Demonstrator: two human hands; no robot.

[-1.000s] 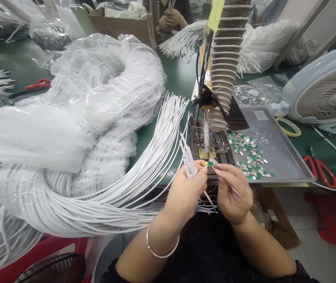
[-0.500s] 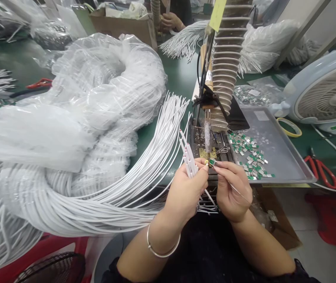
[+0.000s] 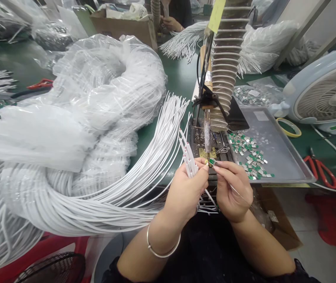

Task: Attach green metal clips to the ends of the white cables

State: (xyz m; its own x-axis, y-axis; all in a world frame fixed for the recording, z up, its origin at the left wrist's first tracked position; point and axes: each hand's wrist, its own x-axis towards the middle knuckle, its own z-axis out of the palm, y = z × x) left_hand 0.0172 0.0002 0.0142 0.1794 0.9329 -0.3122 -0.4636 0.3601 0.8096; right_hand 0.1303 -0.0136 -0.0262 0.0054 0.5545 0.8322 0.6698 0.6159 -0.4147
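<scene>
My left hand (image 3: 187, 188) is closed around several white cables (image 3: 189, 159), whose cut ends point up past the thumb. Its thumb and forefinger, the latter with a yellow covering at the tip, pinch close to a small green circuit board (image 3: 212, 162). My right hand (image 3: 234, 188) is closed, its fingertips holding the board by its right end. A thin wire, perhaps solder, (image 3: 235, 191) runs through the right fingers. Just above the board is the tip of a soldering iron (image 3: 207, 135), fixed pointing down in a stand. The exact joint is hidden by fingertips.
A large bundle of white cables (image 3: 103, 212) in plastic fills the left side. On the right, a metal tray (image 3: 286, 157) holds loose circuit boards (image 3: 249, 153), near red-handled scissors (image 3: 323, 169) and a fan (image 3: 330, 86). A ribbed hose (image 3: 228, 59) stands behind the iron. Another person's hand (image 3: 172, 23) shows beyond.
Both hands stay almost in place. The small board has turned slightly between the fingertips, showing more green. The other person's hand at the back has shifted a little.
</scene>
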